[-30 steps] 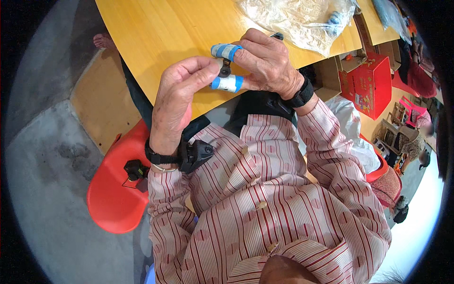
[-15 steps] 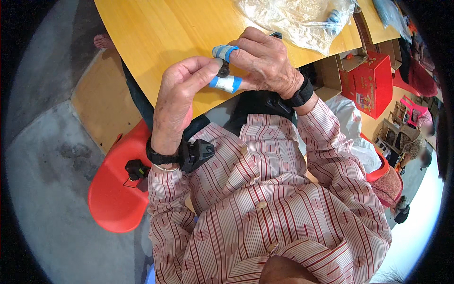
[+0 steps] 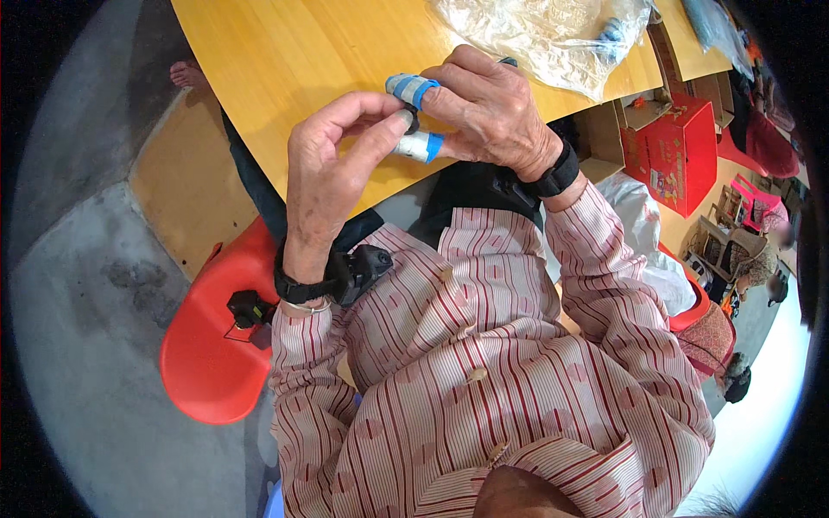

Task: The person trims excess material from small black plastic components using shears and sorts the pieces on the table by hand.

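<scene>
Over the near edge of the yellow wooden table (image 3: 294, 52), my two hands meet around a small dark rounded part (image 3: 413, 122). The thumb and index finger of my left hand (image 3: 332, 164) pinch it from the left. On the other side my right hand (image 3: 496, 108) holds the same part between a thumb and index finger wrapped in blue and white tape (image 3: 413, 90). Fingers cover most of the part, so its exact kind does not show. Each wrist carries a black strap, the left one with a black block (image 3: 361, 269).
A crumpled clear plastic bag (image 3: 544, 39) lies on the table's far right. Right of the table are a cardboard box (image 3: 602, 142), a red box (image 3: 678, 155) and a whitish plastic bag (image 3: 635, 211). A red plastic seat (image 3: 216, 354) with a small black device (image 3: 249, 308) is at left.
My left hand has turned and shifted slightly, its thumb now further over the dark part and covering more of it. The right hand has barely moved.
</scene>
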The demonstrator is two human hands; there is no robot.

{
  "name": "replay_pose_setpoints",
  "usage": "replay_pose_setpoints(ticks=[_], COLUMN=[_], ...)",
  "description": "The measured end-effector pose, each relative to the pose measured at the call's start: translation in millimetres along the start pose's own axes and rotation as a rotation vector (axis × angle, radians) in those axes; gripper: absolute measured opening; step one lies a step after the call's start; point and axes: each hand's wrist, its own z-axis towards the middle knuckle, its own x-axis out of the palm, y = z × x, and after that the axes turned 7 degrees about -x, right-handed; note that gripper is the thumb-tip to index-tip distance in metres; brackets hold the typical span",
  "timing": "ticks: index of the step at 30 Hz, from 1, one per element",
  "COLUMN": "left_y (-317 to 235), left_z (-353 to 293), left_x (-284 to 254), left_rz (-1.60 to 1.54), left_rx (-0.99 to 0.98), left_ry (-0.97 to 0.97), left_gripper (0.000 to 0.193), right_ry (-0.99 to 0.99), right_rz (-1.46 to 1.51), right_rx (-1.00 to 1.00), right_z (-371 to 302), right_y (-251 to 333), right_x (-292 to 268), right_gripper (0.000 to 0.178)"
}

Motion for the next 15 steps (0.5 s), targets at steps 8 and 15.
replay_pose_setpoints(ticks=[8,15], left_y=[3,3], left_z=[2,1], left_x=[8,8], left_rz=[-0.044,-0.039], left_rx=[0.014,0.003], left_ry=[-0.057,-0.082], left_gripper=[0.016,0.017], right_ry=[0.107,0.161], right_rz=[-0.087,-0.1], right_rx=[0.065,0.078], right_z=[2,8], right_y=[7,8], right_x=[-7,-13], right_gripper=[0.036,0.035])
